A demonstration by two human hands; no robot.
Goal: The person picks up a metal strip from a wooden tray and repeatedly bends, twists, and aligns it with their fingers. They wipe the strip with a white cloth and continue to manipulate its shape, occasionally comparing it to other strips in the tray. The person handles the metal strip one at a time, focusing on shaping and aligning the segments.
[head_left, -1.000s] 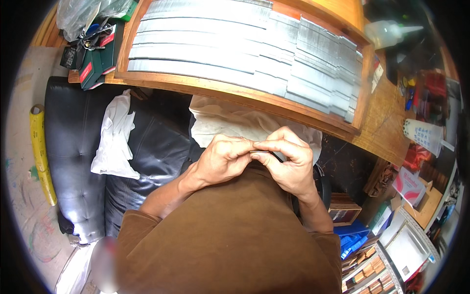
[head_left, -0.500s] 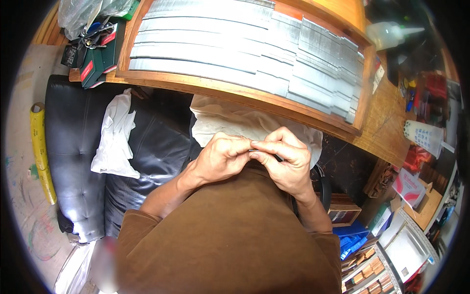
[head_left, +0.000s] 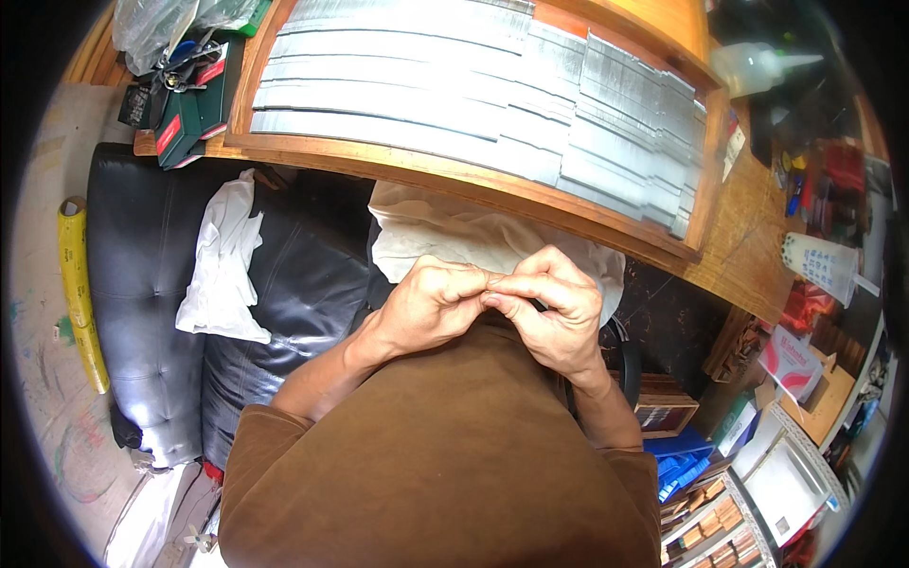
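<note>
1. My left hand [head_left: 431, 301] and right hand [head_left: 557, 308] meet over my brown shirt [head_left: 445, 454], thumbs and forefingers drawn together; I cannot tell what they grip, as any piece is hidden at the fingertips.
2. My hands partly cover the pale cloth [head_left: 454, 227] beyond them.
3. The wooden tray [head_left: 709, 170], cut off above, holds overlapping grey strips [head_left: 398, 85].
4. I can't make out what fills the squeeze bottle [head_left: 748, 68].

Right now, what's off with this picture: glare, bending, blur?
In the head view, glare bleaches much of the grey strips and shines on the black sofa; also there, the yellow tube looks bowed near the rim; left hand and right hand look fairly sharp.
</note>
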